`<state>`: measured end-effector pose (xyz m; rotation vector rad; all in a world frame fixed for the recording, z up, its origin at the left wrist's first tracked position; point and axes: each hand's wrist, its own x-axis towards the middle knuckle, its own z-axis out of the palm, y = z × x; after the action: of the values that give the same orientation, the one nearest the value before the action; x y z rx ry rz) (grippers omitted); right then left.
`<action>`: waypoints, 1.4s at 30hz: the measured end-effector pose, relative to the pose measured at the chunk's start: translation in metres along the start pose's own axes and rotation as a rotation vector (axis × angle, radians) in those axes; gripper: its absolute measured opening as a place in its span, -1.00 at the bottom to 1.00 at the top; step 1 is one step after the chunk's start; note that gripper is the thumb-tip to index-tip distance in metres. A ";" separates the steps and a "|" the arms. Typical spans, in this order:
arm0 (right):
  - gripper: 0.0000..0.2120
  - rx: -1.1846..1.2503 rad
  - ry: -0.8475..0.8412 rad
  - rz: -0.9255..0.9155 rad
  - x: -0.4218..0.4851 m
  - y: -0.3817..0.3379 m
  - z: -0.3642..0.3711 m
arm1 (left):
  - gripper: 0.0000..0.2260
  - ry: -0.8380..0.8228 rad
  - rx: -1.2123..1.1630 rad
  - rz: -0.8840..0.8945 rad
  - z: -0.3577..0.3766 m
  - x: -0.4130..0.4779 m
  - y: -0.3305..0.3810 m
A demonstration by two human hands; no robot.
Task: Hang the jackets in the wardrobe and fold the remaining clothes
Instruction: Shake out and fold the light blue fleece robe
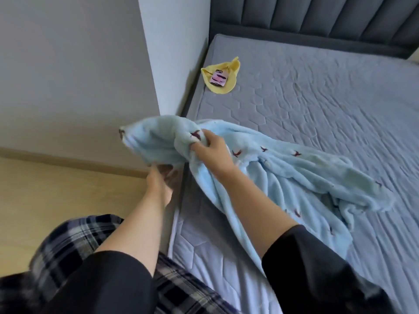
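I see my right hand (pixel 210 152), fingers curled into a bunch of the pale blue fleece garment (pixel 272 177), holding one end raised over the edge of the bed (pixel 317 98) while the rest trails across it. My left hand (pixel 158 181) reaches beneath that end, its fingers blurred, so I cannot tell its grip

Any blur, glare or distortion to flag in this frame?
Head view: soft, even light, no glare; motion blur smears the plaid trousers and the fingers of the left hand under the blue fleece garment; the right hand gripping it is sharper; wide-angle distortion slants the wall edge and headboard.
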<state>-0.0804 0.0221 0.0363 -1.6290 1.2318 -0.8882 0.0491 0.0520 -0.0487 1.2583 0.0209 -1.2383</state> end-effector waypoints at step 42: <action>0.22 -0.370 -0.075 0.501 0.006 0.064 0.014 | -0.60 -0.155 0.431 -0.110 -0.009 0.001 0.015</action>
<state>-0.0878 0.0121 -0.0284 -1.5019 1.7216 -0.2948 0.0655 0.0552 -0.0426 1.5401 -0.3079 -1.4839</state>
